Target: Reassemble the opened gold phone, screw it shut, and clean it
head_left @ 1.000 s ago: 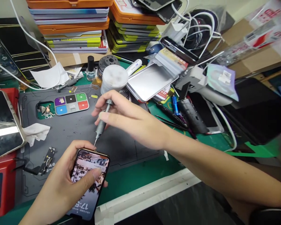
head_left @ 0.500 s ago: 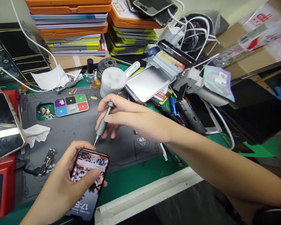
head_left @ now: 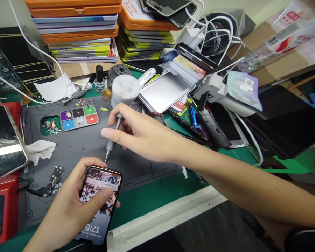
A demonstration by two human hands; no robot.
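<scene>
My left hand (head_left: 76,199) is closed round a smartphone (head_left: 101,210), thumb across its lit screen and fingertips at the far edge. The screen shows a lock-screen clock, upside down from here. In my right hand (head_left: 128,131) a grey precision screwdriver (head_left: 111,145) is held between thumb and fingers, its shaft slanting down. The tip meets the phone's far short edge; the exact spot is too small to make out. Beyond the phone lies a grey work mat (head_left: 78,150) with a tray of coloured squares (head_left: 80,118).
A small circuit board with flex cable (head_left: 52,182) lies left of the phone. A red device (head_left: 2,206) carries another phone (head_left: 7,140). Behind are a white round container (head_left: 125,91), a small bottle (head_left: 99,79), stacked orange cases (head_left: 73,12) and white cables (head_left: 212,31).
My right thumb has shifted left across the screwdriver's handle, and the fingers have turned around it. The screwdriver stays at the phone's edge. The left hand and phone have barely moved.
</scene>
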